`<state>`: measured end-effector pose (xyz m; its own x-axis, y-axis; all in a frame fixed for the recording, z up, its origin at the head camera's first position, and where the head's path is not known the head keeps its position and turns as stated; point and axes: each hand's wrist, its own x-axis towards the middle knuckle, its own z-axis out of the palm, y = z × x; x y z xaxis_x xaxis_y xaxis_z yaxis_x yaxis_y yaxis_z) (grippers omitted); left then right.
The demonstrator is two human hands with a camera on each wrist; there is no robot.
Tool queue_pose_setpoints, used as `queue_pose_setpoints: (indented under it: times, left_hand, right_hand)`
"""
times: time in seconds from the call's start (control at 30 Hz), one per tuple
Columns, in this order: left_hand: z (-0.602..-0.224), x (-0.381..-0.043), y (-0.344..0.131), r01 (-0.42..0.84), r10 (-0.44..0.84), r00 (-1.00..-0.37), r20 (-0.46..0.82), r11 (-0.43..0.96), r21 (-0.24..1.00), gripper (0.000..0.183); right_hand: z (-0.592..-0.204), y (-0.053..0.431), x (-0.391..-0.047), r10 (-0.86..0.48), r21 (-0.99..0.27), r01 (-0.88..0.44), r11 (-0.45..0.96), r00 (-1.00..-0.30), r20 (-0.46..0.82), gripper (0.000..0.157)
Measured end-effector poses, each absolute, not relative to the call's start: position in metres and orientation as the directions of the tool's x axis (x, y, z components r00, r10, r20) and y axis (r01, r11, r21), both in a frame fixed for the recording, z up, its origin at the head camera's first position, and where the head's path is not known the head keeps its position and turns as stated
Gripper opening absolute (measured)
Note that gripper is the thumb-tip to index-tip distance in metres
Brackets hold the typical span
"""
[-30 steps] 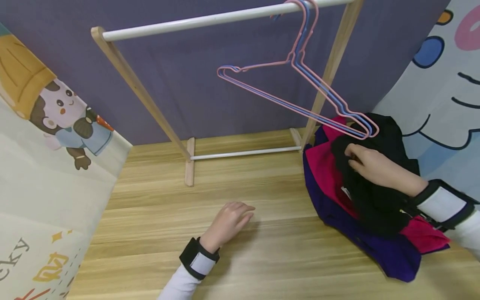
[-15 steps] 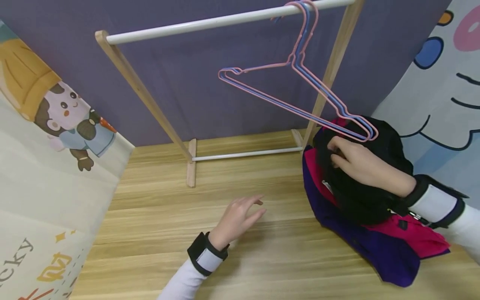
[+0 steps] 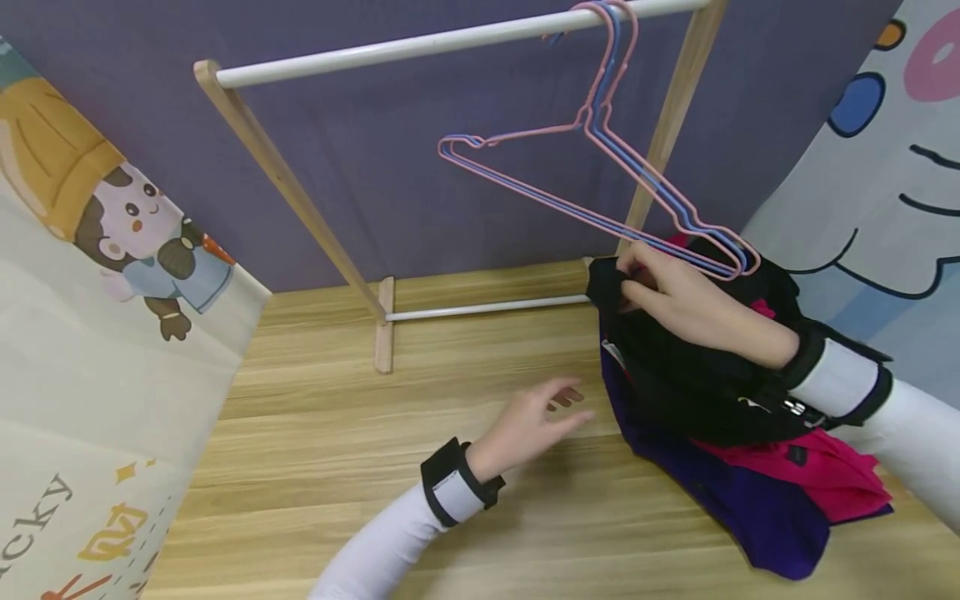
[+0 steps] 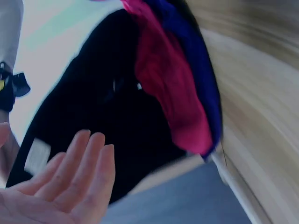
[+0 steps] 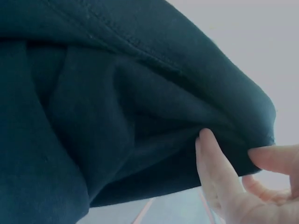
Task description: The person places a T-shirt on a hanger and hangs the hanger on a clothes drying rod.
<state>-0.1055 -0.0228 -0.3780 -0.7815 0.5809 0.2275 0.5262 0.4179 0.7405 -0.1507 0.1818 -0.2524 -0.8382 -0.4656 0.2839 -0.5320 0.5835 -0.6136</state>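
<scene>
My right hand (image 3: 678, 300) pinches the edge of a black garment (image 3: 667, 387) near the foot of the rack. In the right wrist view the garment's dark cloth (image 5: 140, 107) hangs with its hem folded over, and thumb and fingers of the right hand (image 5: 247, 186) are at its corner. Left of it, my left hand (image 3: 525, 425) reaches over the floor with fingers parted, holding nothing. A white tag (image 4: 37, 156) shows on the black cloth in the left wrist view. Under it lie a pink garment (image 3: 832, 475) and a purple garment (image 3: 780, 525).
Pink and blue wire hangers (image 3: 590, 115) hang close together from the rack's white top bar (image 3: 420, 48), just above my right hand. The rack's wooden post (image 3: 292, 192) stands left. Wooden floor (image 3: 300, 450) spreads in front, with a printed wall panel (image 3: 900, 158) at right.
My right hand has moved left and slightly up, drawing the black garment's edge with it across the pile. My left hand has moved right, toward the garments, its fingers spreading.
</scene>
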Motion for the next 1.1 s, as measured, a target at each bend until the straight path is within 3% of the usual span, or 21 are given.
queue_pose_setpoints:
  times: [0.3,0.57,0.8,1.1]
  left_hand:
    - [-0.377,-0.108,0.004,0.315,0.523,-0.848,0.081,0.376,0.871,0.044]
    - [-0.383,-0.117,-0.007,0.335,0.373,-0.901,0.223,0.268,0.903,0.016]
    - [-0.340,-0.109,-0.036,0.345,0.254,-0.924,0.287,0.226,0.911,0.016]
    - [-0.341,-0.140,-0.078,0.374,0.057,-0.927,0.370,0.148,0.916,0.013]
  right_hand:
    - [-0.229,0.160,-0.150,-0.440,-0.725,-0.490,0.484,-0.853,0.282,0.012]
    - [-0.220,0.156,-0.149,-0.418,-0.756,-0.517,0.402,-0.838,0.350,0.011]
    - [-0.215,0.164,-0.148,-0.403,-0.777,-0.518,0.356,-0.836,0.373,0.011]
    - [-0.215,0.175,-0.145,-0.341,-0.750,-0.479,0.456,-0.873,0.350,0.010]
